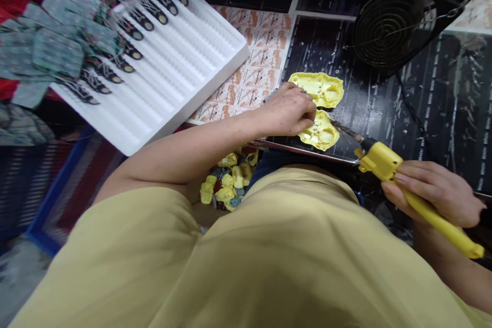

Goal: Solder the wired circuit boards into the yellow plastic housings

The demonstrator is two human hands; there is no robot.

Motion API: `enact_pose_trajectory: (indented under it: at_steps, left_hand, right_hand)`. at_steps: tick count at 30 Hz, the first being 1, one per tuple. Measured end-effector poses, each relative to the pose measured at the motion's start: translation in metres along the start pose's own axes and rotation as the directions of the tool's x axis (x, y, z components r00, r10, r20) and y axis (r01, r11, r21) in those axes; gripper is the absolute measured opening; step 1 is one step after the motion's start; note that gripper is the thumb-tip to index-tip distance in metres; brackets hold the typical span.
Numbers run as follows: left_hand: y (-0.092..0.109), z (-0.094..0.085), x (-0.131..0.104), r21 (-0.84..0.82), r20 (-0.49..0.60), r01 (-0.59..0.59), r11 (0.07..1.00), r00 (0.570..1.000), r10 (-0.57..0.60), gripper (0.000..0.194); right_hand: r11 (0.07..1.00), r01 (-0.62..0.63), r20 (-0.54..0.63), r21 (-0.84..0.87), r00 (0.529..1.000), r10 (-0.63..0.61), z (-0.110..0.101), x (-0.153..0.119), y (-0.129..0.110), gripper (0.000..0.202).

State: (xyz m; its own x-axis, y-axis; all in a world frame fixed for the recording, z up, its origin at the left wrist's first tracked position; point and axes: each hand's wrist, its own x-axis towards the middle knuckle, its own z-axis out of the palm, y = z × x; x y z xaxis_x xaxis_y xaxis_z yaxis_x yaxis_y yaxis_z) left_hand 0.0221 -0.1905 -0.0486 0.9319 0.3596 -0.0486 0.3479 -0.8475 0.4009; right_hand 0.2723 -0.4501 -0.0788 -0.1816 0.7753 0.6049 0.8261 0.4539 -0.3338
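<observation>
Black-covered table (369,107) is spreading under the work, with a printed sheet (265,46) showing beyond the left grip's wrist. From my remote station I am logging two bare hands through the head view.

Right grip (442,187): fingers are clamping round the handle of a yellow tool (382,159), by its look perhaps a soldering iron. Its dark tip is pointing toward the left grip (288,113), close to the lower yellow shell (323,138); contact I cannot tell. Left grip: fingers are bending down over that shell's left end; whether they are pinching anything I cannot tell. The lower yellow shell is lying inner side up, just right of those fingers, near the table's edge.

Method, my judgement: I would be bracing the shell with the left grip, fingertips clear of the tip, and bringing the tool in with a steady wrist.

Surroundings: the upper yellow shell (330,89) is lying just beyond the lower one, partly hidden by the left grip and crowding it. A fan (392,31) is standing well beyond both grips, its cable (413,105) trailing beyond the right grip, a possible snag. Left of the left grip, a white tray (184,92) is carrying wired black parts (136,35), beside heaped circuit boards (57,51).
</observation>
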Motion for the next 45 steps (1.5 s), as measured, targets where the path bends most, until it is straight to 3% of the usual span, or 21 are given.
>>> enact_pose_trajectory:
  at_steps: [5, 11, 16, 20, 24, 35, 40, 42, 45]
  left_hand:
    - [0.0, 0.001, 0.0, 0.016, -0.001, 0.0, 1.0, 1.0, 0.0, 0.019]
    - [0.004, 0.0, -0.001, 0.048, 0.001, 0.02, 0.999, 1.0, -0.02, 0.022]
    - [0.004, 0.001, -0.003, 0.039, -0.02, 0.011, 0.999, 1.0, -0.011, 0.023]
    - [0.005, 0.002, -0.001, 0.046, -0.016, 0.034, 0.998, 0.999, -0.033, 0.023]
    - [0.007, 0.002, -0.001, 0.049, -0.007, 0.042, 0.998, 0.999, -0.042, 0.024]
    - [0.003, 0.005, -0.002, 0.067, -0.037, 0.013, 0.998, 0.999, -0.01, 0.023]
    - [0.0, 0.005, -0.008, 0.051, -0.135, -0.04, 0.998, 0.99, 0.047, 0.023]
    - [-0.001, 0.003, -0.012, 0.01, -0.185, -0.03, 1.0, 0.982, 0.031, 0.023]
    - [-0.002, 0.001, -0.016, -0.066, -0.185, 0.002, 0.998, 0.983, -0.014, 0.019]
  right_hand:
    - [0.999, -0.035, -0.043, 0.014, 0.998, 0.036, 0.003, 0.002, 0.0, 0.017]
    - [0.996, 0.005, -0.117, -0.09, 0.993, -0.016, 0.005, 0.009, -0.005, 0.03]
    - [0.996, -0.083, 0.006, -0.018, 0.996, 0.084, 0.008, 0.001, -0.012, 0.009]
    - [1.0, -0.027, 0.017, -0.015, 0.999, 0.027, 0.013, 0.003, -0.014, 0.009]
    - [0.999, 0.03, 0.036, -0.036, 0.999, -0.028, 0.013, 0.004, -0.012, 0.016]
    - [0.999, 0.006, -0.024, -0.047, 1.0, -0.007, 0.003, 0.006, -0.01, 0.038]
    - [0.998, -0.026, -0.102, -0.052, 0.995, 0.02, 0.009, 0.005, -0.014, 0.02]
    - [0.998, -0.069, -0.092, 0.014, 0.993, 0.07, 0.011, 0.001, -0.014, 0.008]
    - [0.996, -0.078, -0.084, 0.043, 0.993, 0.082, 0.014, -0.003, -0.012, 0.009]
